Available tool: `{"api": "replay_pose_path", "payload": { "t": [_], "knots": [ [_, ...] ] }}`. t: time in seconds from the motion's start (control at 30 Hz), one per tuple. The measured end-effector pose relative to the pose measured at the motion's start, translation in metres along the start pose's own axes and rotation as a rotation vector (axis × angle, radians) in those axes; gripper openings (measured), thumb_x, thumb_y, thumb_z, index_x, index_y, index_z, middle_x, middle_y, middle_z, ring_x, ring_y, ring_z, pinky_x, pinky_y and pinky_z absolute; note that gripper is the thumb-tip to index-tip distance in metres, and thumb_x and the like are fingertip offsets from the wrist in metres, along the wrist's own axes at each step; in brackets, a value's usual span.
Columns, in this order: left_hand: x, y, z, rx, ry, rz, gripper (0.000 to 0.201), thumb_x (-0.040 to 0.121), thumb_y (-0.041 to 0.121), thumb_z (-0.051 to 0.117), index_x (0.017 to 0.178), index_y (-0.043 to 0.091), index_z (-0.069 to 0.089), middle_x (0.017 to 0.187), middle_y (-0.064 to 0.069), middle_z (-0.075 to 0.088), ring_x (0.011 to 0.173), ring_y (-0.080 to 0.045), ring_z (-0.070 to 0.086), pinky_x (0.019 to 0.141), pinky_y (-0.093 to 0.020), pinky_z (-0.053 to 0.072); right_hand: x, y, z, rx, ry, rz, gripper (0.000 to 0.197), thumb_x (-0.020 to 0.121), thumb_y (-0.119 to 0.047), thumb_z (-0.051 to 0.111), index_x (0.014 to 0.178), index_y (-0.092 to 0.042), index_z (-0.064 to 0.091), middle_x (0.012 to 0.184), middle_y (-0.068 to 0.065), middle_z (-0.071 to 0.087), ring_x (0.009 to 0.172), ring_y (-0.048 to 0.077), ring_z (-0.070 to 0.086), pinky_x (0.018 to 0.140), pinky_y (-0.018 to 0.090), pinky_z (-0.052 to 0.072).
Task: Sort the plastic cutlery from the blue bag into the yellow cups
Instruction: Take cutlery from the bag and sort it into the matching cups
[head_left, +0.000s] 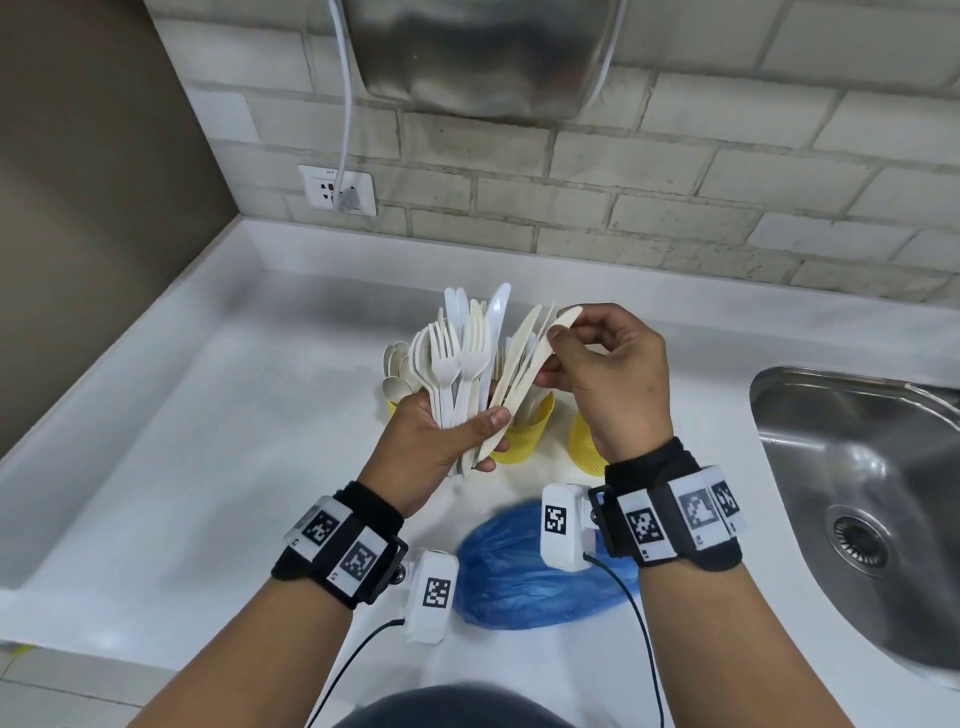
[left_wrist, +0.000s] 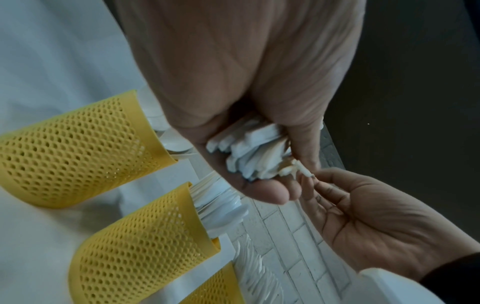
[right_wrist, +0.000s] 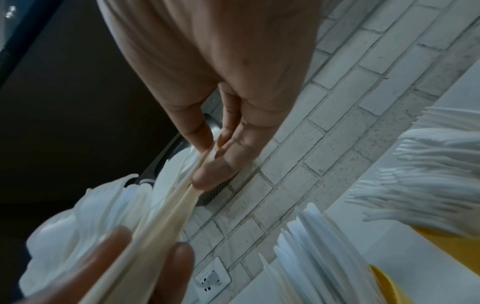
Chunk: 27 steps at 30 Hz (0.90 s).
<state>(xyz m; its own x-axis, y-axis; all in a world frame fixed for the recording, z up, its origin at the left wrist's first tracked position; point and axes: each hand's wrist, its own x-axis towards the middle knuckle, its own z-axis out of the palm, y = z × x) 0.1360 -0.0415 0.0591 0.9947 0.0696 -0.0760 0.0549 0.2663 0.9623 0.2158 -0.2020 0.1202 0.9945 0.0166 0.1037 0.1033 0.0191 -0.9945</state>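
Separation of one kind from the mixed bundle is the step in hand. A fan of white and cream plastic forks and knives is clenched by the left hand at centre frame, above the three yellow mesh cups, already part filled. Cream knives are pinched near their tips by the right hand. These are best drawn straight out along their length, the left grip being eased slightly so neighbours are not dragged. The crumpled blue plastic bag lies at lower centre.
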Motion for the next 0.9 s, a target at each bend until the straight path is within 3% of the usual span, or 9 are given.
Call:
{"api": "replay_pose_path", "payload": {
  "t": [0.2, 0.33, 0.5, 0.63, 0.7, 0.77, 0.83, 0.9],
  "knots": [
    [0.001, 0.0, 0.002, 0.023, 0.055, 0.025, 0.035, 0.087, 0.019, 0.077, 0.117, 0.002, 0.072, 0.097, -0.01, 0.077, 0.077, -0.024, 0.069, 0.066, -0.035, 0.056, 0.004, 0.0, 0.01, -0.141, -0.022, 0.013, 0.006, 0.094, -0.007, 0.065, 0.095, -0.012, 0.069, 0.079, 0.013, 0.073, 0.053, 0.031, 0.072, 0.056, 0.048, 0.063],
    [-0.001, 0.004, 0.006, 0.08, 0.106, 0.04, 0.024, 0.087, 0.014, 0.078, 0.11, 0.008, 0.076, 0.099, -0.013, 0.079, 0.081, -0.025, 0.073, 0.069, -0.042, 0.062, 0.008, 0.005, 0.012, -0.271, -0.077, -0.032, 0.017, 0.097, -0.016, 0.063, 0.082, -0.014, 0.071, 0.076, 0.006, 0.074, 0.054, 0.027, 0.074, 0.058, 0.05, 0.064],
    [-0.001, 0.004, 0.008, 0.188, 0.133, 0.076, 0.022, 0.088, 0.012, 0.079, 0.108, 0.004, 0.075, 0.093, -0.014, 0.079, 0.076, -0.018, 0.073, 0.062, -0.026, 0.058, 0.015, 0.018, 0.009, -0.405, -0.169, -0.058, 0.023, 0.089, -0.027, 0.059, 0.079, -0.014, 0.074, 0.07, 0.003, 0.076, 0.061, 0.026, 0.075, 0.065, 0.05, 0.063],
    [-0.002, 0.004, 0.009, 0.238, 0.135, 0.105, 0.02, 0.087, 0.017, 0.081, 0.104, 0.009, 0.077, 0.09, -0.008, 0.08, 0.079, -0.022, 0.076, 0.072, -0.027, 0.059, 0.018, 0.02, 0.007, -0.311, -0.21, 0.05, 0.024, 0.091, -0.018, 0.061, 0.077, -0.001, 0.071, 0.072, 0.014, 0.075, 0.063, 0.032, 0.076, 0.067, 0.056, 0.063],
    [-0.002, 0.004, 0.009, 0.225, 0.126, 0.097, 0.02, 0.088, 0.017, 0.081, 0.106, 0.012, 0.076, 0.091, -0.005, 0.08, 0.08, -0.02, 0.075, 0.075, -0.034, 0.06, 0.017, 0.021, 0.007, -0.301, -0.214, 0.079, 0.031, 0.086, -0.028, 0.062, 0.078, 0.002, 0.068, 0.074, 0.02, 0.074, 0.067, 0.041, 0.074, 0.068, 0.061, 0.061],
    [-0.003, 0.005, 0.013, 0.173, 0.114, 0.076, 0.019, 0.09, 0.012, 0.078, 0.108, 0.014, 0.073, 0.093, -0.006, 0.079, 0.075, -0.022, 0.072, 0.069, -0.046, 0.06, 0.014, 0.019, 0.006, -0.275, -0.181, 0.074, 0.039, 0.081, -0.039, 0.062, 0.081, 0.0, 0.066, 0.078, 0.025, 0.071, 0.073, 0.049, 0.07, 0.069, 0.065, 0.058],
    [-0.003, 0.004, 0.015, 0.094, 0.096, 0.054, 0.019, 0.092, 0.008, 0.074, 0.11, 0.01, 0.071, 0.098, -0.01, 0.078, 0.076, -0.025, 0.07, 0.064, -0.044, 0.059, 0.013, 0.012, 0.003, -0.133, -0.101, 0.078, 0.027, 0.091, -0.029, 0.061, 0.082, -0.004, 0.067, 0.077, 0.021, 0.073, 0.069, 0.044, 0.07, 0.071, 0.06, 0.061],
    [-0.003, 0.003, 0.014, 0.027, 0.087, 0.026, 0.018, 0.092, 0.009, 0.073, 0.11, 0.007, 0.071, 0.1, -0.012, 0.077, 0.076, -0.027, 0.069, 0.061, -0.037, 0.057, 0.015, 0.004, 0.0, 0.128, -0.028, 0.102, 0.018, 0.104, -0.014, 0.049, 0.099, -0.003, 0.062, 0.071, 0.015, 0.069, 0.058, 0.034, 0.067, 0.064, 0.048, 0.06]
  ]
}}
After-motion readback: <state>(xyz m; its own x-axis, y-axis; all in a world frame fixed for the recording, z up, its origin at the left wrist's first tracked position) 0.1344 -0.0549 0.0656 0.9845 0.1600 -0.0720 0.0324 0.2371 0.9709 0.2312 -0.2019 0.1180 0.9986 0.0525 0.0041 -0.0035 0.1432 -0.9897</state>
